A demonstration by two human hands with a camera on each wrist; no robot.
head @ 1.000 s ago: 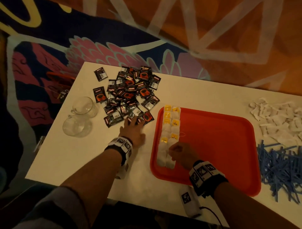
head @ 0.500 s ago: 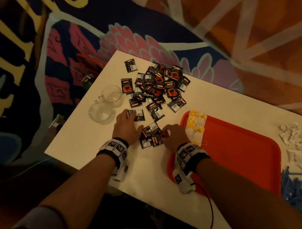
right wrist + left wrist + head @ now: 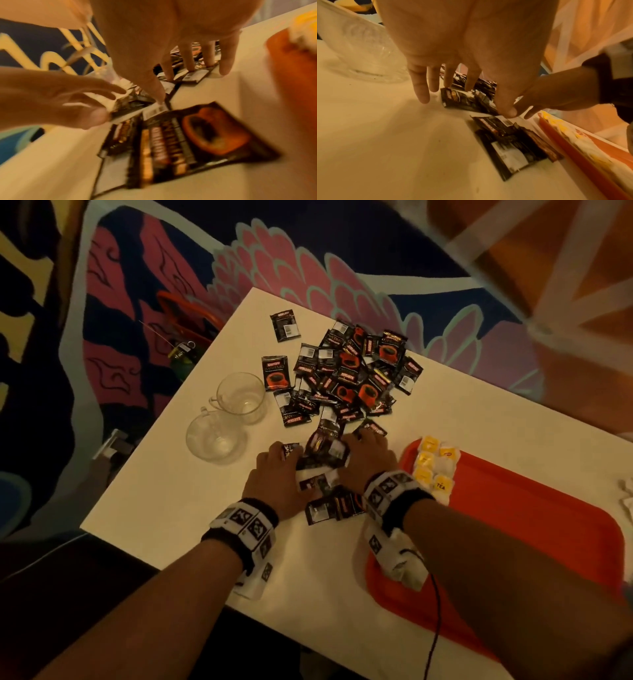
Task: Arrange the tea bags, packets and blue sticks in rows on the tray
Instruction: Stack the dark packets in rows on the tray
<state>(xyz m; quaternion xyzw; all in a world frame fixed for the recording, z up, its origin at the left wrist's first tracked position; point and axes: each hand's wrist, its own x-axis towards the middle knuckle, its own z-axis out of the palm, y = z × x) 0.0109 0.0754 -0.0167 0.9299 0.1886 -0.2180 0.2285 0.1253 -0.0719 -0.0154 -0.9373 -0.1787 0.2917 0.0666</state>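
Note:
A heap of black coffee packets (image 3: 346, 371) lies at the table's far left. Both my hands lie flat on a few packets (image 3: 325, 453) dragged out of it. My left hand (image 3: 287, 460) has straight fingers (image 3: 421, 94) touching a packet's edge, with the thumb down beside it. My right hand (image 3: 359, 446) spreads its fingers (image 3: 190, 66) over the packets. Other loose packets (image 3: 334, 508) (image 3: 188, 142) lie near my wrists. The red tray (image 3: 531, 542) is on the right, with yellow-tagged tea bags (image 3: 433, 470) in two rows at its left end. No blue sticks are in view.
Two empty glass cups (image 3: 241, 397) (image 3: 215, 436) stand left of my left hand. The tray's left rim (image 3: 573, 155) runs close beside the loose packets. A patterned carpet (image 3: 137, 302) surrounds the white table (image 3: 171, 508).
My right hand left the tea bags on the tray and came over to the packets. Both hands have dragged a few packets out of the heap towards me.

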